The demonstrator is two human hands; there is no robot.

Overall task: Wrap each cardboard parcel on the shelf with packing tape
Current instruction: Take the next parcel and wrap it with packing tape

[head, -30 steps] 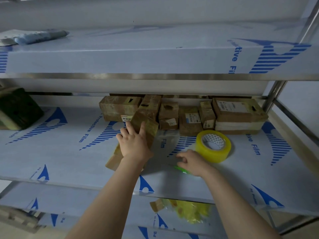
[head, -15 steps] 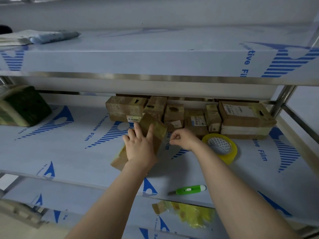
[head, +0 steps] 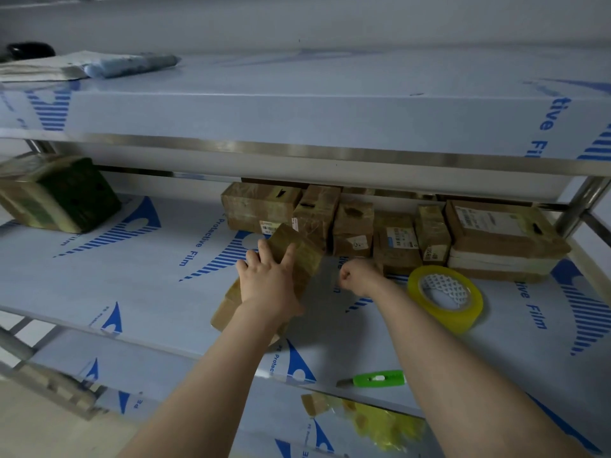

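Observation:
A long tape-wrapped cardboard parcel (head: 297, 256) lies slanted on the middle shelf (head: 148, 292). My left hand (head: 267, 279) rests flat on top of it with fingers straight and spread. My right hand (head: 357, 276) hovers just right of the parcel, curled into a fist; nothing shows in it. A yellow roll of packing tape (head: 444, 299) lies flat to the right of that hand. A row of several cardboard parcels (head: 393, 239) stands along the back of the shelf. A green utility knife (head: 378, 380) lies near the shelf's front edge.
A dark green wrapped block (head: 62, 193) sits at the shelf's far left. The upper shelf (head: 297, 104) carries flat plastic bags (head: 92, 64) at its left. Crumpled yellow material (head: 386, 428) lies on the shelf below. A steel post (head: 575, 206) stands at the right.
My right hand let go of the green knife at the shelf front and moved up beside the parcel, curled. My left hand stayed on the parcel.

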